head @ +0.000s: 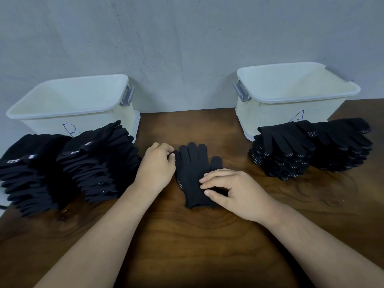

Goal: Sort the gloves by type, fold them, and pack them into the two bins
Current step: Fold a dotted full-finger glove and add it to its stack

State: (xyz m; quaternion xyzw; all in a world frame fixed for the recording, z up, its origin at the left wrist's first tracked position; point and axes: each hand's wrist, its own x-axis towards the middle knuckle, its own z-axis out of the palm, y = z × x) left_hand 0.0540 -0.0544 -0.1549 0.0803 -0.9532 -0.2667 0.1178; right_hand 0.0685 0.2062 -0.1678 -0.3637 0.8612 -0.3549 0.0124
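left hand [155, 165] pinches glove [191, 173] fingertip | right hand [230, 190] pinches cuff | 1 glove, 2 bins [62, 112] [301, 99]

I'm touching a matt knit cloth glove [192, 175] on the glossy wood counter [187, 246]; the bins [62, 113] are showing smooth plastic.

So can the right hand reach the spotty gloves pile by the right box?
Probably yes. The right hand pinches the glove in the middle, and only bare table lies between it and the dotted pile. It would need to let go first.
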